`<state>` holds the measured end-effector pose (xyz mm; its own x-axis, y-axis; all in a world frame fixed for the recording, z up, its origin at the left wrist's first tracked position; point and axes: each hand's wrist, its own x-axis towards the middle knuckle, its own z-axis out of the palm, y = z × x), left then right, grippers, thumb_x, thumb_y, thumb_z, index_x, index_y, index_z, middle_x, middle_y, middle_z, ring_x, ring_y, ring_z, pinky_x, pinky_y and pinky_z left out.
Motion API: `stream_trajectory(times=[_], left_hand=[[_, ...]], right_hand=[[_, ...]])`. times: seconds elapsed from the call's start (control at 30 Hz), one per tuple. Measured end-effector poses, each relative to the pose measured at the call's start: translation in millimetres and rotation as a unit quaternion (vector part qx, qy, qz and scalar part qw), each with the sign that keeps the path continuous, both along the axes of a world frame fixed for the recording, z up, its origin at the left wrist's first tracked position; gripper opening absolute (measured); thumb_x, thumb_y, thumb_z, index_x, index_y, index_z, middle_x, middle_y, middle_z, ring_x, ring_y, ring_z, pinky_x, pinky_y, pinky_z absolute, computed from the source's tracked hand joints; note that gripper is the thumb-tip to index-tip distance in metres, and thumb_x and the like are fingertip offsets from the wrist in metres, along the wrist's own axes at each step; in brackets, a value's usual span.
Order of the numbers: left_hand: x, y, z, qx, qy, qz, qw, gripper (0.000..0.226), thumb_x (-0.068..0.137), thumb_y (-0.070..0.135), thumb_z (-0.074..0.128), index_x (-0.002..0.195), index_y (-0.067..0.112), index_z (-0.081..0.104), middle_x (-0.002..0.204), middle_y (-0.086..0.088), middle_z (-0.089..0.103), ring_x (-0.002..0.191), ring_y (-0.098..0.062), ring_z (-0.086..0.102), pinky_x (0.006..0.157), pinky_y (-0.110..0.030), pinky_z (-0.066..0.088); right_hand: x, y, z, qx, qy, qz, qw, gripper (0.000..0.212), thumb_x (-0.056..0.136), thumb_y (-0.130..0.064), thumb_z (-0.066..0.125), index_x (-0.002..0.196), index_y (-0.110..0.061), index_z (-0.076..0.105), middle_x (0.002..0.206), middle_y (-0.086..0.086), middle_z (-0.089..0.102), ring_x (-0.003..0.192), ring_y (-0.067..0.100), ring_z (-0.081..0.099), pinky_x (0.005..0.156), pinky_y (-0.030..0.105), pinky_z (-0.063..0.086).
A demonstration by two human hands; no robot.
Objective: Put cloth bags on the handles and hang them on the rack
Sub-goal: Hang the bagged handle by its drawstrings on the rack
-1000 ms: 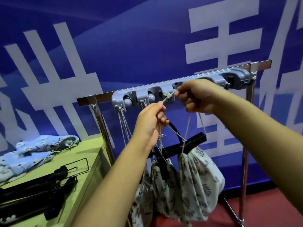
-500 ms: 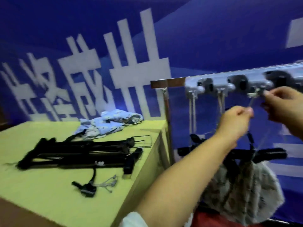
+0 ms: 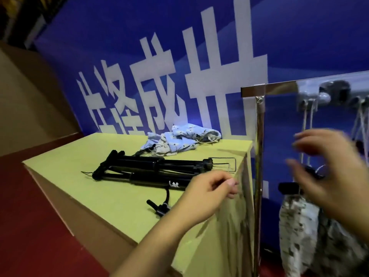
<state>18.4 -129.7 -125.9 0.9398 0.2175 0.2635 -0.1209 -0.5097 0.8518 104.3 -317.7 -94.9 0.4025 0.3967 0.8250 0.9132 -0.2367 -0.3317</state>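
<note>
Several black handles [image 3: 147, 172] lie bundled on the yellow-green table [image 3: 103, 196], with a pile of blue patterned cloth bags [image 3: 179, 140] behind them. At the right stands the metal rack [image 3: 259, 136] with its grey hook bar [image 3: 327, 94]. Patterned cloth bags [image 3: 299, 226] hang from it by strings on black handles. My left hand [image 3: 209, 194] hovers over the table's right edge with loosely curled fingers, holding nothing. My right hand [image 3: 329, 168], blurred, is spread in front of the hanging bags and holds nothing.
A small black clip piece with a cord [image 3: 159, 206] lies near the table's front. A blue banner with white characters [image 3: 179, 66] forms the back wall. Red floor [image 3: 30, 216] lies to the left of the table.
Both hands have let go of the strings at the hook bar and dropped lower. The view has swung left toward the table, and my left hand has moved over its edge.
</note>
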Motion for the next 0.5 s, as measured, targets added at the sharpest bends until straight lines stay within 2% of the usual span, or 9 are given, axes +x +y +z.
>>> stream_trajectory(times=[0.03,0.07,0.13,0.2,0.3,0.37,0.43,0.5], left_hand=[[-9.6,10.6,-7.9,-0.004,-0.001,0.034,0.999,0.016,0.094,0.008,0.05,0.091,0.008,0.066,0.077,0.002,0.067,0.07,-0.001,0.064,0.073,-0.025,0.053],[-19.5,19.2,-14.5,-0.001,-0.004,0.059,0.998,0.017,0.094,0.009,0.051,0.088,0.012,0.067,0.077,0.001,0.069,0.071,-0.002,0.065,0.072,-0.025,0.053],[-38.0,32.6,-23.5,0.022,-0.022,0.102,0.994,0.02,0.092,0.016,0.053,0.081,0.025,0.068,0.079,0.001,0.071,0.077,-0.005,0.067,0.069,-0.022,0.053],[-55.1,46.9,-30.7,0.067,-0.036,0.142,0.987,0.018,0.086,0.03,0.053,0.076,0.033,0.068,0.084,0.005,0.07,0.081,-0.006,0.065,0.071,-0.023,0.052],[-76.0,74.7,-38.1,0.165,-0.062,0.211,0.961,0.017,0.081,0.043,0.049,0.08,0.037,0.064,0.089,0.012,0.065,0.086,0.0,0.059,0.068,-0.013,0.045],[-83.7,93.8,-44.7,0.191,-0.043,0.252,0.948,0.014,0.083,0.038,0.053,0.091,0.033,0.063,0.101,0.014,0.059,0.096,0.003,0.054,0.076,-0.009,0.042],[-89.4,108.2,-54.1,0.212,0.019,0.276,0.937,0.024,0.089,0.032,0.057,0.111,0.027,0.06,0.115,0.012,0.051,0.106,0.003,0.049,0.089,-0.012,0.039],[-90.6,113.7,-63.2,0.22,0.057,0.279,0.933,0.036,0.091,0.033,0.055,0.126,0.025,0.053,0.124,0.01,0.046,0.115,-0.003,0.045,0.095,-0.012,0.031]], right_hand=[[9.0,15.9,-18.9,-0.055,-0.01,-0.012,0.998,0.039,0.077,-0.027,0.073,0.11,-0.014,0.057,0.112,0.009,0.056,0.108,0.025,0.053,0.094,0.02,0.042],[16.0,36.3,-43.5,-0.136,-0.014,-0.018,0.99,0.05,0.071,-0.015,0.077,0.117,-0.017,0.058,0.118,0.007,0.056,0.112,0.023,0.053,0.097,0.029,0.044],[13.0,85.8,-64.7,-0.248,0.023,0.062,0.967,0.063,0.073,-0.013,0.073,0.13,-0.026,0.05,0.133,0.002,0.049,0.125,0.022,0.045,0.103,0.036,0.039],[18.5,120.6,-77.9,-0.294,0.061,0.075,0.951,0.065,0.078,-0.016,0.065,0.137,-0.029,0.042,0.14,-0.003,0.042,0.131,0.017,0.038,0.108,0.033,0.034],[33.4,147.5,-91.0,-0.315,0.08,0.067,0.943,0.066,0.077,-0.024,0.065,0.138,-0.034,0.039,0.139,-0.006,0.045,0.13,0.016,0.039,0.107,0.032,0.033],[36.7,155.3,-90.1,-0.318,0.048,0.04,0.946,0.06,0.082,-0.041,0.062,0.137,-0.037,0.04,0.136,-0.009,0.049,0.13,0.015,0.04,0.11,0.04,0.023],[34.9,160.6,-94.2,-0.279,-0.002,0.016,0.96,0.053,0.078,-0.057,0.057,0.126,-0.035,0.056,0.118,-0.008,0.064,0.117,0.016,0.057,0.107,0.056,0.01],[28.1,160.1,-97.3,-0.212,-0.006,0.031,0.977,0.05,0.07,-0.061,0.05,0.103,-0.029,0.071,0.09,-0.005,0.074,0.092,0.017,0.07,0.103,0.059,0.008]])
